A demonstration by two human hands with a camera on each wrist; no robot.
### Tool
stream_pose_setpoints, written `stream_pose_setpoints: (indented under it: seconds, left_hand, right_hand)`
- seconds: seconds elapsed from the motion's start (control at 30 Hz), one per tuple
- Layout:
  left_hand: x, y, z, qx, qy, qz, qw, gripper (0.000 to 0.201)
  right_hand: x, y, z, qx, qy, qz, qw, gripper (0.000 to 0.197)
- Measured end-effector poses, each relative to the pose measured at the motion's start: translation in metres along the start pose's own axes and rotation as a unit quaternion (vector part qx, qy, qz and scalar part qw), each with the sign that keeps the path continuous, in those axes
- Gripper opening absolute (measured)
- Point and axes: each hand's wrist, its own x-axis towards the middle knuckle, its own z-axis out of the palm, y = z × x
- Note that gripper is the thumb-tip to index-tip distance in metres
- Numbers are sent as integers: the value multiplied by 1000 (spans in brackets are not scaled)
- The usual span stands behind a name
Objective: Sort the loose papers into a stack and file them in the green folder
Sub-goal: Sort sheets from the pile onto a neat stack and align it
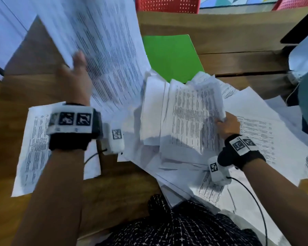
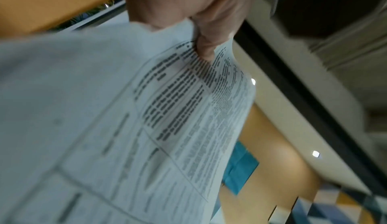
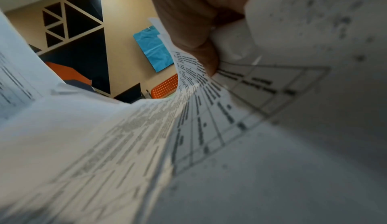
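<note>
My left hand [image 1: 77, 75] holds up a large printed sheet [image 1: 103, 47] above the table's left half; in the left wrist view the thumb [image 2: 206, 45] pinches that sheet [image 2: 125, 128] by its edge. My right hand [image 1: 227, 124] grips a bundle of printed papers [image 1: 188, 114] at centre right, with the thumb [image 3: 196, 48] pressed on the top page [image 3: 209, 111]. The green folder [image 1: 171, 57] lies shut and flat behind the bundle, partly covered by it. More loose sheets [image 1: 267, 135] are spread under and right of my right hand.
One printed sheet [image 1: 34, 150] lies flat on the wooden table [image 1: 114, 189] under my left forearm. Red chairs [image 1: 167, 4] stand beyond the far edge. A dark device [image 1: 302, 27] and a bluish-white object [image 1: 304, 57] sit at the right edge.
</note>
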Motion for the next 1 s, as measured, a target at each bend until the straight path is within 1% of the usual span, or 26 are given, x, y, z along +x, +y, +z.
stream_pose_setpoints:
  seconds: [0.07,0.1,0.17,0.2,0.23,0.27,0.33,0.37,0.4,0.43,0.5,0.53,0.57,0.6,0.67,0.7,0.73,0.8,0.83,0.87,0.9,0.97,1.0]
  left_hand:
    - [13,18,-10,-15,38,45,998,51]
    - [21,20,-12,-29,49,47,997,52]
    - [31,13,-9,-76,56,17,995,61]
    - [33,6,-5,-69,50,6,996,67]
    - [33,-3,2,-54,34,-3,998,71]
    - [29,-10,11,-45,8,-10,999,69]
    - [11,-25,29,-9,-70,-21,997,59]
    - [0,-36,39,31,-107,-27,993,54]
    - [-15,-47,47,76,-129,-37,988,53]
    - [-28,-57,52,109,-144,-51,982,51]
    - [-46,-79,62,133,-189,-76,970,46]
    - [-50,-90,67,137,-211,-81,964,43]
    - [-55,-99,70,136,-232,-87,959,42]
    - [-60,-106,74,136,-244,-84,957,41]
    - [-70,-114,81,148,-250,-88,953,44]
    - [-74,-115,83,151,-243,-95,953,46]
    - [-77,-115,84,135,-232,-105,957,48]
    - [-78,-112,82,54,-213,-151,964,51]
    - [-76,-108,78,15,-202,-171,964,51]
    - [-73,-103,74,-15,-189,-177,966,50]
    - [-67,-95,69,-43,-174,-162,970,49]
    - [-50,-68,58,-124,-153,-86,977,39]
    - [-43,-50,50,-175,-151,-42,972,31]
  right_hand:
    - [1,-3,-2,-12,1,-8,1000,28]
    - [0,-6,-3,-16,-5,-20,1000,28]
    - [0,-14,-1,-7,-23,-39,999,29]
    - [-1,-18,2,8,-32,-44,998,30]
    - [-4,-22,4,29,-48,-42,998,30]
    - [-6,-25,8,47,-65,-45,996,29]
    - [-10,-30,16,95,-111,-43,988,29]
    - [-14,-34,18,125,-134,-39,982,33]
    - [-16,-37,22,155,-149,-39,976,38]
    - [-19,-40,25,180,-162,-23,970,46]
    - [-22,-42,29,234,-174,9,956,71]
    - [-23,-42,32,275,-191,29,942,80]
    - [-28,-44,31,316,-216,47,923,79]
    - [-33,-46,32,346,-241,39,906,70]
    - [-40,-50,34,330,-282,-2,901,58]
    - [-43,-51,35,305,-289,-18,907,53]
    - [-45,-53,35,286,-290,-36,912,44]
    - [-48,-58,29,250,-253,-81,931,25]
    - [-47,-61,23,240,-230,-107,937,21]
    - [-48,-65,15,246,-203,-140,937,21]
    - [-48,-70,5,262,-175,-170,934,21]
    - [-46,-84,-16,303,-113,-214,922,17]
    - [-44,-91,-26,326,-74,-230,914,23]
